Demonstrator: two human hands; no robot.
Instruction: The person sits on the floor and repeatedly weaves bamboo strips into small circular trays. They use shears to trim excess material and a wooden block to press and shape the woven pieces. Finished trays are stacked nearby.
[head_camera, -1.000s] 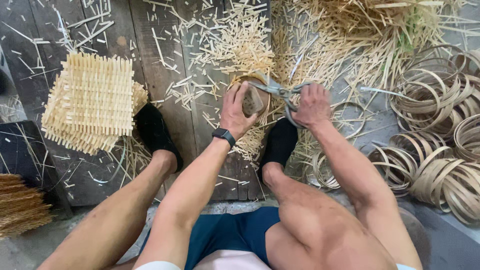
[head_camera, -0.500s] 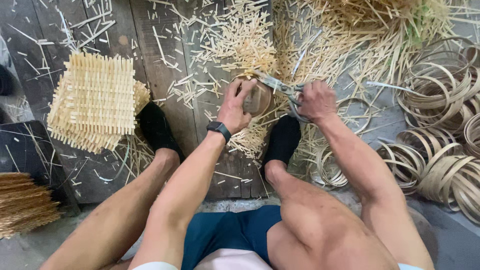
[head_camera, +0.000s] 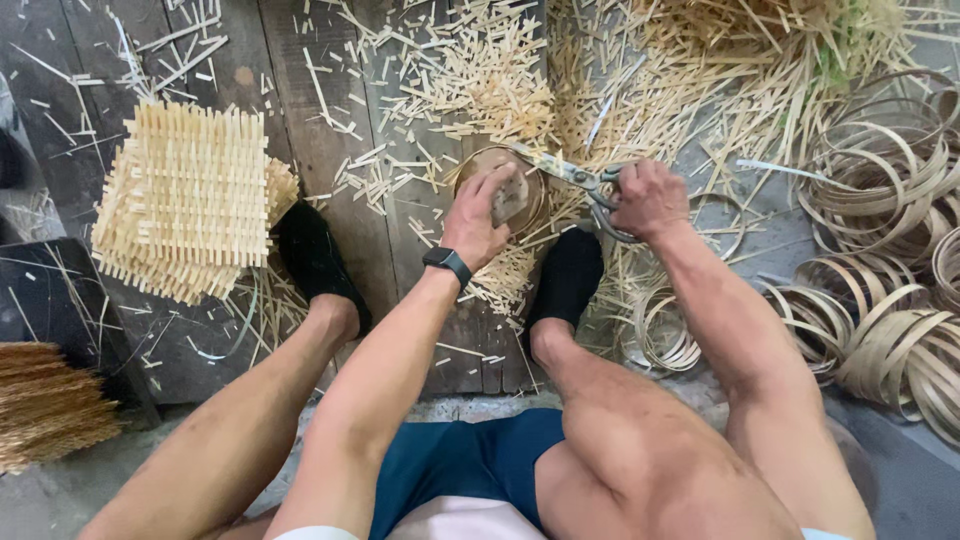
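Your left hand (head_camera: 478, 215) holds a small round basket (head_camera: 500, 190) on the floor, just ahead of your feet. Your fingers are curled over its top and press on it. The basket sits between the two black shoes, a bit farther out. A black watch (head_camera: 447, 263) is on that wrist.

Your right hand (head_camera: 648, 197) is closed around the handles of the scissors (head_camera: 575, 178). The blades point left, and their tips touch the rim of the basket. You cannot tell how far the blades are open.

Your left shoe (head_camera: 316, 262) and right shoe (head_camera: 566, 277) rest on the dark wood floor (head_camera: 300, 130). Short cut sticks (head_camera: 480, 75) lie all over the floor in front of you.

To your left lies a stack of woven mats (head_camera: 185, 200), right beside your left shoe. Nearer to you on that side is a bundle of brown straws (head_camera: 45, 405).

To your right sit many coiled strips (head_camera: 880, 190), looped like rings. More rings (head_camera: 665, 335) lie just beside your right shoe.

Your shorts (head_camera: 455, 465) are dark blue.
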